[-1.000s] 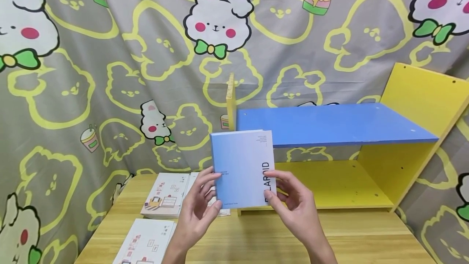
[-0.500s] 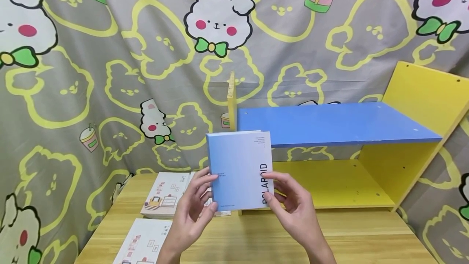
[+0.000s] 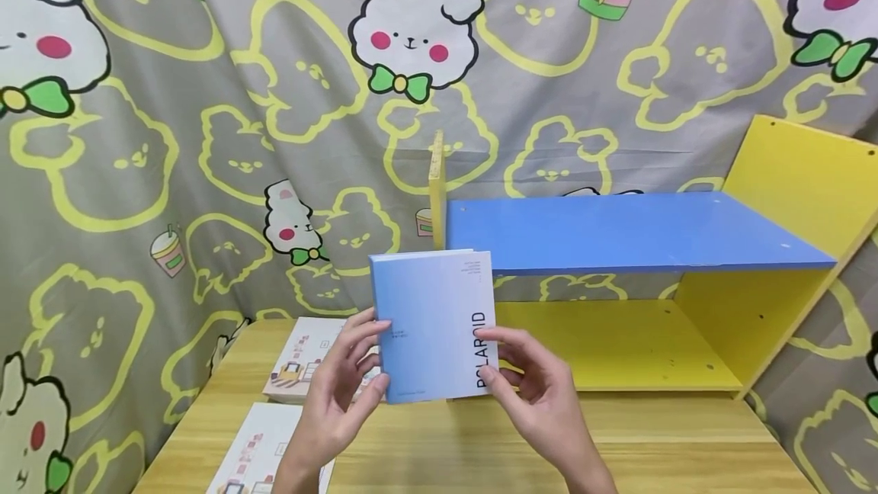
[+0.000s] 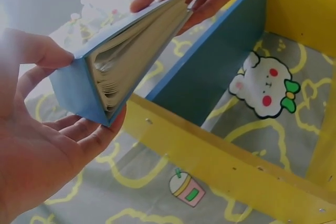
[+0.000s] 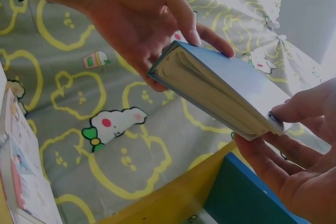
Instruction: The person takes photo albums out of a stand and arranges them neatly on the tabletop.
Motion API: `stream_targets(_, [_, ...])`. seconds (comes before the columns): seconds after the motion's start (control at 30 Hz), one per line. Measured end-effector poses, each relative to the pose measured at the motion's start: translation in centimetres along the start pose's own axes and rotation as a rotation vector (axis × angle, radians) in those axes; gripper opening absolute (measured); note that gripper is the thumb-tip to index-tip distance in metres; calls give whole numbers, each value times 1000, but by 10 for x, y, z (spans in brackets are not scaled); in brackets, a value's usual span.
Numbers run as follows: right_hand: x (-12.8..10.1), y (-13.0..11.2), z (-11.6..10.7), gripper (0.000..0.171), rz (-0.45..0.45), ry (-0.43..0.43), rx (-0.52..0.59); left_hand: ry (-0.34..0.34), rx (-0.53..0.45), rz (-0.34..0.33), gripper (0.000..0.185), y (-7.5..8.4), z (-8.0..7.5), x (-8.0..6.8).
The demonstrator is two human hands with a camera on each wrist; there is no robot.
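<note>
Left hand: your left hand is nearest you, its grip curled round the left edge of the blue book, thumb on the front cover and fingers behind.
Right hand: your right hand has its grip closed on the book's lower right corner, the thumb lying over the printed word POLAROID.
Blue book: you hold it upright, front cover toward you, lifted above the bench; the wrist views show its pages slightly fanned.
Bench, left of the book: a pale illustrated booklet lies closest to you, and a second illustrated booklet lies beyond it, partly behind your left hand.
Shelf: just behind the book and to its right stands a yellow shelf unit with a blue board across it.
Backdrop: behind the book hangs a grey cartoon curtain.
</note>
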State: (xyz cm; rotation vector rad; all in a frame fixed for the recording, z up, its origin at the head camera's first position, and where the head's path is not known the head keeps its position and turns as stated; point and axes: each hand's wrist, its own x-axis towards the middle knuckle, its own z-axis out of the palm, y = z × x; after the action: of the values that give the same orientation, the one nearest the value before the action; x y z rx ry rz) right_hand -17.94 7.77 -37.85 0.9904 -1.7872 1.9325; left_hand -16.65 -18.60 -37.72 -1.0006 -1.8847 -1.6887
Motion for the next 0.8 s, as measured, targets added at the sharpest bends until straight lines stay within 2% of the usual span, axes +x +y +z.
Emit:
stream_targets(0.2, [1,1,4,42,10,-11,20,-3,8,-11,61,1,-6,1])
stream_targets(0.43, [0,0,5,42,12,-7,-6,-18,30,-10,61,1,-10,3])
stream_targets(0.6, [1,1,7,44,11,-15,6,-40,24,-26,62,2,-15,1])
stream_targets(0.8, [2,4,11,45,3,-30,15,-47,19,-14,63,3,-20,-2])
